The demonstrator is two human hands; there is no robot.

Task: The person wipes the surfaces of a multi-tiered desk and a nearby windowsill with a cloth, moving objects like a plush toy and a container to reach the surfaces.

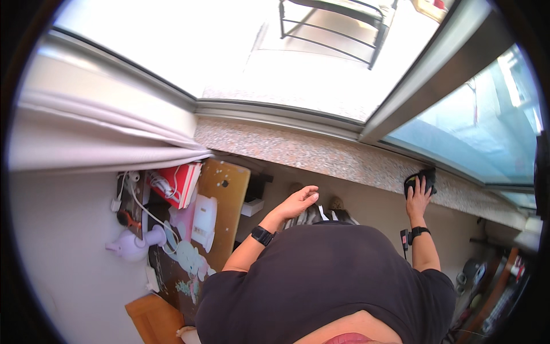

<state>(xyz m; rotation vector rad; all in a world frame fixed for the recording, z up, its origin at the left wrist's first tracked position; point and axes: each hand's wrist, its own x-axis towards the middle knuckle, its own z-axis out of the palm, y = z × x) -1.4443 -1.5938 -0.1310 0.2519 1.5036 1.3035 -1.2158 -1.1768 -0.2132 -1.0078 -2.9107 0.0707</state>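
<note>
My right hand (417, 198) lies with fingers spread over a bunched black cloth (426, 177). It presses the cloth against the speckled granite windowsill (300, 150), close to the sliding window's frame (429, 81). A small yellowish patch shows at the cloth's left side. In front of my body, my left hand (298, 203) hangs in the air below the sill with its fingers loosely bent. Nothing shows in it.
Left of me stands a desk (227, 185) bearing a red book (189, 182), white cables, a hairbrush (128, 219) and a white plastic container (204, 223). A pale curtain (129, 142) hangs at the left. Beyond the glass is a metal-framed rack (331, 32). Assorted items crowd the lower right.
</note>
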